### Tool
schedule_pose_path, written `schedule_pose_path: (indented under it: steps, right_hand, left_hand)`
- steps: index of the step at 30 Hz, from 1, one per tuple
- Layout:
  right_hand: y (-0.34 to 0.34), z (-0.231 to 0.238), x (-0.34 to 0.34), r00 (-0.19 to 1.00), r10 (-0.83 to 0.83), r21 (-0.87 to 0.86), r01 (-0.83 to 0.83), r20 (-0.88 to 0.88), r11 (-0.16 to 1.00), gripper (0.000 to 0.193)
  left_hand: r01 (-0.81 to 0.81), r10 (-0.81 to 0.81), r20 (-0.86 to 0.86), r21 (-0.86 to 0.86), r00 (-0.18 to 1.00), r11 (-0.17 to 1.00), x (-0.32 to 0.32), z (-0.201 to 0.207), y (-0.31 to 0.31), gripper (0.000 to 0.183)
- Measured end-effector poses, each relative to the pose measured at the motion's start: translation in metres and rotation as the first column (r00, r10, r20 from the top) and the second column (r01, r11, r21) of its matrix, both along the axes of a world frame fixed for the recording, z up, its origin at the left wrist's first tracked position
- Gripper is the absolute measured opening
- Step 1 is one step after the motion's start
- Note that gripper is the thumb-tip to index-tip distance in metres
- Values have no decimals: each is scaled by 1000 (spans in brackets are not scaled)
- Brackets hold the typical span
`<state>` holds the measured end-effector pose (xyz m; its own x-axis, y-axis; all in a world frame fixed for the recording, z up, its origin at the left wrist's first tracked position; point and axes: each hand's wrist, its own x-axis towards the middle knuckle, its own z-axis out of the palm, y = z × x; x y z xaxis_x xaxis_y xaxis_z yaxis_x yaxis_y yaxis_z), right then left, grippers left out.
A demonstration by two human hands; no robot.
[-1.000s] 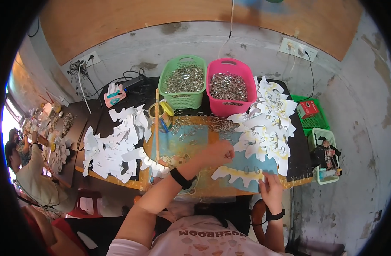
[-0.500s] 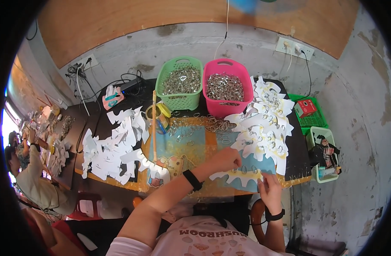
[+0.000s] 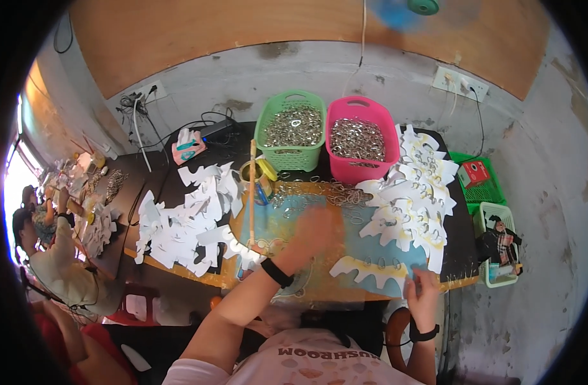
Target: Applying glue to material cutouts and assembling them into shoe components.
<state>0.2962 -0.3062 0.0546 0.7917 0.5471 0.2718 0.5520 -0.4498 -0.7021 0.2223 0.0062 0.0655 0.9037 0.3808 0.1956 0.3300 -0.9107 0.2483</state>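
In front of me on the table lies a white toothed paper strip (image 3: 371,272), with a yellowish band and several metal rings along its upper edge. My right hand (image 3: 424,294) pinches the right end of this strip between thumb and fingers. Above and left of the strip, my left hand (image 3: 318,232) is smeared by motion, so its fingers cannot be made out. It is nearest to loose metal rings (image 3: 294,200) scattered on the table. A pile of similar strips with rings (image 3: 412,192) lies to the right, and plain white paper pieces (image 3: 188,218) are heaped at the left.
A green basket (image 3: 263,138) and a pink basket (image 3: 332,144), both full of metal rings, stand at the back. A wooden stick (image 3: 252,192) and tape rolls (image 3: 266,169) lie left of the rings. Green baskets (image 3: 486,212) sit at the right. Another person (image 3: 69,269) works at far left.
My left hand has moved up and left, off the strip toward the loose rings. My right hand stays at the strip's right end. The whole view has shifted slightly.
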Motion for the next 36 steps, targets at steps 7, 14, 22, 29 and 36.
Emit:
schedule_pose_path:
  steps: [7,14,22,29,36]
  right_hand:
    - [-8,-7,3,985,-96,-157,119,145,980,31]
    - [-10,0,-4,982,-78,-176,109,170,978,35]
    - [-8,10,-10,985,-90,-191,117,146,975,34]
    - [-13,6,-4,997,-66,-167,72,46,983,30]
    - [-36,39,31,946,100,-41,-119,-310,992,30]
  left_hand:
    - [-81,99,-133,137,986,987,-20,-26,34,15]
    - [116,-90,110,-261,990,958,-17,-28,21,14]
    - [479,-512,120,-580,851,659,7,-10,-23,11]
    - [570,-597,200,-626,777,532,23,-26,-21,10]
    - [509,-580,48,-542,813,669,27,-20,-28,20]
